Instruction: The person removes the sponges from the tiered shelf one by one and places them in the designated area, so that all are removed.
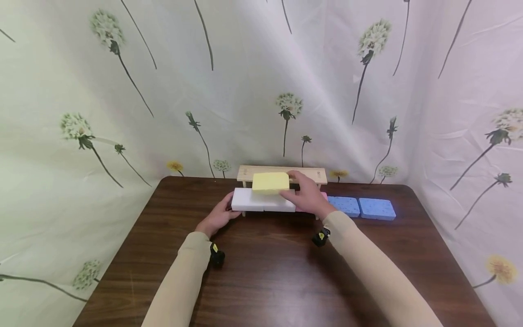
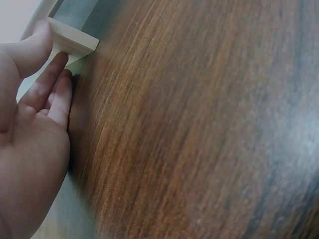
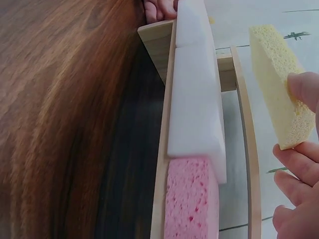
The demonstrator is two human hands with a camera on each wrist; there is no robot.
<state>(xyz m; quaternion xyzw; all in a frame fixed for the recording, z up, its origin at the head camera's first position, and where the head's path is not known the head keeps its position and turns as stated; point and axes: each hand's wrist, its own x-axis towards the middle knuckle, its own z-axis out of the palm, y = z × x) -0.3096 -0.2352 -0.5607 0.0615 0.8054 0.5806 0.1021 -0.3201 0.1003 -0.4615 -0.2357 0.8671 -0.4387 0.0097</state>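
Observation:
My right hand [image 1: 307,193] pinches a yellow sponge [image 1: 270,182] between thumb and fingers. It is held in the air above a row of two white foam blocks [image 3: 195,102] and a pink sponge [image 3: 189,199], which lie end to end on the front tier of a wooden rack [image 1: 282,172]. Around the rack's left end, my left hand [image 1: 218,215] rests its thumb and fingers against the wood beside a front leg [image 2: 75,40]. The right hand covers most of the pink sponge in the head view.
Two blue sponges [image 1: 345,206] continue the row on the right. The rack stands near the back edge of a dark wooden table [image 1: 261,272]. Flower-printed fabric [image 1: 245,91] hangs behind and on both sides.

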